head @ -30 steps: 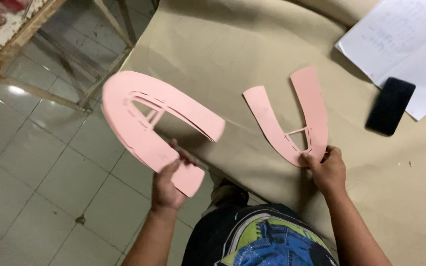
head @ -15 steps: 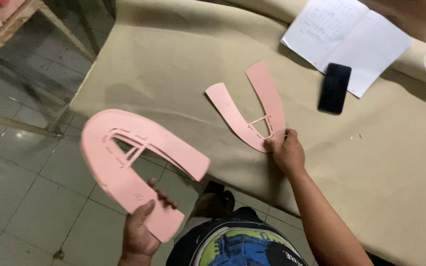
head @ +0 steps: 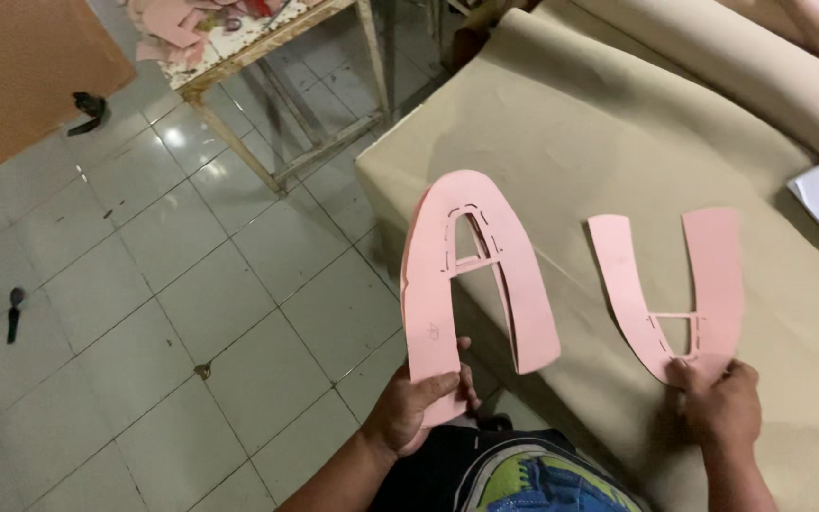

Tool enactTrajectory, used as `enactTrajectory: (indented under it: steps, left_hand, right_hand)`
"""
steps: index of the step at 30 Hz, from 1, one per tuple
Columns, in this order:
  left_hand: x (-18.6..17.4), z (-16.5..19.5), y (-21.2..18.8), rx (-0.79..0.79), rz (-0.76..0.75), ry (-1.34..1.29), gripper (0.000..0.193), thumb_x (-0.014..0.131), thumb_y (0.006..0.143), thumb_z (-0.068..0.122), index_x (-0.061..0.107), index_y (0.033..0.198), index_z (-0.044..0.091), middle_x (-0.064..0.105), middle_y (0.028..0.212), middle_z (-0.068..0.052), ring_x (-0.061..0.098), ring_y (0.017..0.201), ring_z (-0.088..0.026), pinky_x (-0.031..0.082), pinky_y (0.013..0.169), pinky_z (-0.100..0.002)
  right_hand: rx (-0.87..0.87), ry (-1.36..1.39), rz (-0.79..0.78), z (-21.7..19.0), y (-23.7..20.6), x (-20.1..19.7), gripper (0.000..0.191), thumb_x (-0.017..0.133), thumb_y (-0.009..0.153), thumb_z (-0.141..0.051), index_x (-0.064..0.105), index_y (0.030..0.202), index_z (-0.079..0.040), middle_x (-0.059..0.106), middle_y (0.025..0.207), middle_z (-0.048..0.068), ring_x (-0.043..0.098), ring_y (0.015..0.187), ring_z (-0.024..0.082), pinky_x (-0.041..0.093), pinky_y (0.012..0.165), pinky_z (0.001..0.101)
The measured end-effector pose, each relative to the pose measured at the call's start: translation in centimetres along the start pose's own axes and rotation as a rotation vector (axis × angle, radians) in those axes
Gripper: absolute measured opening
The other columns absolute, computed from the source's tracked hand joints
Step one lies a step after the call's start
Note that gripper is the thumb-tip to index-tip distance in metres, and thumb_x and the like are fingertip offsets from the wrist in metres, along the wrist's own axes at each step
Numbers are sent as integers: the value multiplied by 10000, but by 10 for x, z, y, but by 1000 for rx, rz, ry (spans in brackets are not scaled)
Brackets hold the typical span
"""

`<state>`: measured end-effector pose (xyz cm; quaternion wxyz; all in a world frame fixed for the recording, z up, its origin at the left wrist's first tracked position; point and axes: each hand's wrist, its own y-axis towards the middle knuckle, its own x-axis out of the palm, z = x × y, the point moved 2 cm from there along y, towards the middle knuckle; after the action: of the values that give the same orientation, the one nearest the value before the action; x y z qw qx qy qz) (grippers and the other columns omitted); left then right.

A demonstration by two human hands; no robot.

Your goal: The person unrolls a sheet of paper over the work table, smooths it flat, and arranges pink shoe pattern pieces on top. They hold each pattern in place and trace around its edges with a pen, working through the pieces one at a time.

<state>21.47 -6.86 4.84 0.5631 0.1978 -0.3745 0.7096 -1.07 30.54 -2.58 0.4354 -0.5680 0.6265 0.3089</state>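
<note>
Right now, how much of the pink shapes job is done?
Done: one pink U-shaped pattern lies flat on the beige sheet, pressed by the right hand. In hand: the left hand holds the pink arch-shaped pattern off the sheet. Left: that piece is not laid down.

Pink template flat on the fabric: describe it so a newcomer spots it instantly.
Start at the big beige fabric sheet covering the right side of the view. Near its front edge lies a pink U-shaped template, arms pointing away, the right hand pressing its closed end. Unlike the other pink template, held up in the left hand over the tiled floor, it lies flat.
</note>
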Motion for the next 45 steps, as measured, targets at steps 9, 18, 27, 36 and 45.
enactTrajectory:
  steps: [9,18,27,36,45]
  left_hand:
    - [-106,110,85,347,356,-4,376,532,838,6,532,1209,-55,687,985,-211,703,869,-289,611,808,-458]
    - [-252,240,186,409,666,7,486,646,868,71,552,1327,-63,651,1229,-151,617,1143,-261,487,1012,-414]
    - [-348,343,259,504,811,-138,470,538,841,57,486,1308,37,601,1168,-123,590,1023,-274,488,808,-410]
    - [-372,479,342,534,1058,-7,280,498,908,-17,514,1182,-70,675,1036,-156,709,817,-242,555,639,-327]
    - [-373,601,396,631,869,186,513,566,1111,416,388,1521,162,441,1382,-56,530,1011,-115,502,915,-399]
  right_hand:
    - [152,710,-320,-85,20,62,347,684,981,-154,627,1193,115,709,926,169,571,675,187,392,523,324]
    - [-19,312,-342,-331,70,154,406,691,958,-223,648,1229,77,773,968,196,708,785,239,522,680,349]
    - [44,208,-216,-363,89,166,536,702,959,-357,643,1277,70,755,1060,232,735,937,299,555,844,402]
    - [118,242,-154,-375,73,169,476,689,938,-389,659,1186,16,752,968,184,728,882,303,557,811,406]
    - [180,251,-186,-386,77,170,459,704,906,-375,662,1175,-5,760,948,176,737,849,294,570,788,401]
